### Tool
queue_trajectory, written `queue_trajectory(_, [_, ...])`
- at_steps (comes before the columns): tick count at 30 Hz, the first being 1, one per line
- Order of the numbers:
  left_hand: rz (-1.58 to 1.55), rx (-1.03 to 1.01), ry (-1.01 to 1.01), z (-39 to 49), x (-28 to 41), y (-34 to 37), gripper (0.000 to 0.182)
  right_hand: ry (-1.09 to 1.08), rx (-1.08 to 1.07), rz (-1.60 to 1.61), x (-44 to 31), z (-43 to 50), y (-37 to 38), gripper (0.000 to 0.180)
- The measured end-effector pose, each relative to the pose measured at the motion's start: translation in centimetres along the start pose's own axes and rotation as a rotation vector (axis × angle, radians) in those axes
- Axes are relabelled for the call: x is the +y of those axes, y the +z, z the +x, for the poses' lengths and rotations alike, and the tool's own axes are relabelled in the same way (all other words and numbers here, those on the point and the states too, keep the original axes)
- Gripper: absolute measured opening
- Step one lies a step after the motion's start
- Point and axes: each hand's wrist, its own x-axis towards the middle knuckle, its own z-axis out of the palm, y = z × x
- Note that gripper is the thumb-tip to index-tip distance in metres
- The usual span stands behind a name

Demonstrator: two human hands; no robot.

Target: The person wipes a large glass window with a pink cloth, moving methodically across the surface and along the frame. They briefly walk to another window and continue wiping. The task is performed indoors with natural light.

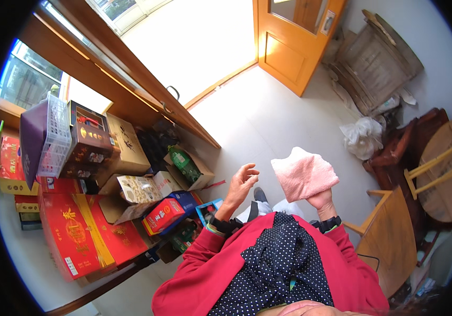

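A pink cloth (304, 173), folded into a rough square, rests on my right hand (322, 199). The fingers of that hand are hidden beneath the cloth, and its edge hangs loosely. My left hand (242, 183) is raised to the left of the cloth, apart from it, with its fingers loosely bent and nothing in them. Below the hands, one dark shoe (260, 194) shows on the pale tiled floor (249, 114).
Stacked cartons, red gift boxes (70, 233), a white plastic basket (55, 136) and a green bottle (184, 162) crowd the left. An orange wooden door (289, 47) stands open ahead. On the right are a wooden chair (392, 241), a round stool (445, 170) and a white plastic bag (362, 136).
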Motion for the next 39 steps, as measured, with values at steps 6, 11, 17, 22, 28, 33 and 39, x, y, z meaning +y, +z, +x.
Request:
queue_trajectory(6, [-0.063,0.104,-0.007,10.9,4.5,-3.5,0.041,0.033,-0.106,0.01,-6.0,14.2,4.2,0.058])
queue_trajectory(11, [-0.073,0.208,0.006,21.6,8.4,-6.0,0.04,0.082,-0.087,-0.005,-11.5,27.6,8.5,0.06])
queue_trajectory(17, [-0.136,0.312,-0.039,31.5,13.6,-9.5,0.039,0.342,-0.138,-0.089,-15.2,44.6,15.8,0.061])
queue_trajectory(22, [-0.298,0.512,-0.039,37.2,15.1,-14.6,0.041,0.668,-0.262,-0.131,-11.8,58.4,21.8,0.061])
queue_trajectory(28, [-0.487,0.694,0.063,45.1,17.3,-24.8,0.054,0.875,-0.296,-0.13,-2.6,73.1,29.3,0.065])
queue_trajectory(33, [-0.527,0.751,0.15,52.3,21.8,-35.3,0.056,0.965,-0.339,-0.228,3.0,84.5,36.7,0.064])
queue_trajectory(39, [-0.551,0.87,0.14,57.5,25.1,-46.3,0.053,1.062,-0.328,-0.209,10.1,94.7,43.6,0.062])
